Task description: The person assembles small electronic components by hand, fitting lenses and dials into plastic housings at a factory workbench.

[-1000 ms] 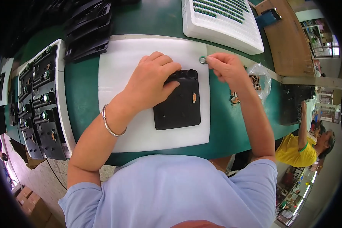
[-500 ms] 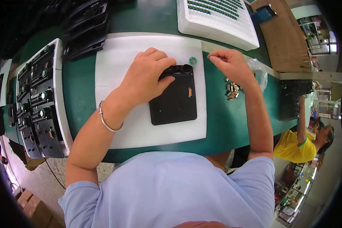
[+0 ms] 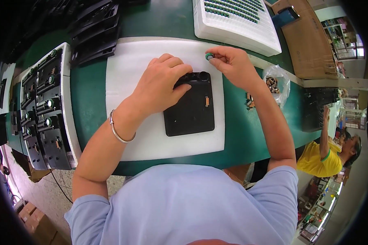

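Left hand [image 3: 161,83] flat on matte black rectangular panel [image 3: 191,110], right hand [image 3: 231,65] pinching small green ring [image 3: 209,56]

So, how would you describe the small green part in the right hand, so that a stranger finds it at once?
Start at the white foam mat on the green table. On it lies a black plastic panel, pressed down by the left hand. Just above the panel's top right corner, the right hand pinches a small green ring, the only green piece on the mat.
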A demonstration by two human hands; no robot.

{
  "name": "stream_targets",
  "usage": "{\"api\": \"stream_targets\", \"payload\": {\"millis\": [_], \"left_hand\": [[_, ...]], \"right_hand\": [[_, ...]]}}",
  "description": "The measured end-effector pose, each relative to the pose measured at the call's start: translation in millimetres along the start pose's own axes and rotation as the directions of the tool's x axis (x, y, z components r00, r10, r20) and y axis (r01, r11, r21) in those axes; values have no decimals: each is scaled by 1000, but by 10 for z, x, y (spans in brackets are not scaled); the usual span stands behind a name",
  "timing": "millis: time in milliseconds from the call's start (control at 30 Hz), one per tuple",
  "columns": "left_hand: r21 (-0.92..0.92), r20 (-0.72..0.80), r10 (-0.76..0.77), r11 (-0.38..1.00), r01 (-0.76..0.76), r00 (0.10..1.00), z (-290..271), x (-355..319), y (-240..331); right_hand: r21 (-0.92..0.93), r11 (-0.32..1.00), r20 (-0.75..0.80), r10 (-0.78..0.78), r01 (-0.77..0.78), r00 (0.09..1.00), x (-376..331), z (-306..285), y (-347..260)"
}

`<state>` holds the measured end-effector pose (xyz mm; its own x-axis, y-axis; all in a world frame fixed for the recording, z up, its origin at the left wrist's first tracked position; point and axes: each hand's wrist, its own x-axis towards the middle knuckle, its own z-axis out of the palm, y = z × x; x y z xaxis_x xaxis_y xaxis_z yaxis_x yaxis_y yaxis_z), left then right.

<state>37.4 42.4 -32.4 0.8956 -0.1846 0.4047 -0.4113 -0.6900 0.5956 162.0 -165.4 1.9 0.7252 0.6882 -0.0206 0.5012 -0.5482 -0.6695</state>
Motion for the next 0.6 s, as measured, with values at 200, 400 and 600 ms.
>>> {"api": "stream_targets", "payload": {"millis": [200, 400, 600], "left_hand": [[-16, -6, 0, 1000, 0, 1000, -18, -2, 9], [-1, -9, 4, 1000, -4, 1000, 6, -2, -1], [-10, 7, -22, 1000, 22, 1000, -20, -4, 10]], "right_hand": [[270, 930, 163, 211, -250, 964, 111, -78, -21], [132, 968, 168, 189, -212, 968, 98, -161, 63], [56, 985, 123, 154, -162, 980, -69, -104, -44]]}}
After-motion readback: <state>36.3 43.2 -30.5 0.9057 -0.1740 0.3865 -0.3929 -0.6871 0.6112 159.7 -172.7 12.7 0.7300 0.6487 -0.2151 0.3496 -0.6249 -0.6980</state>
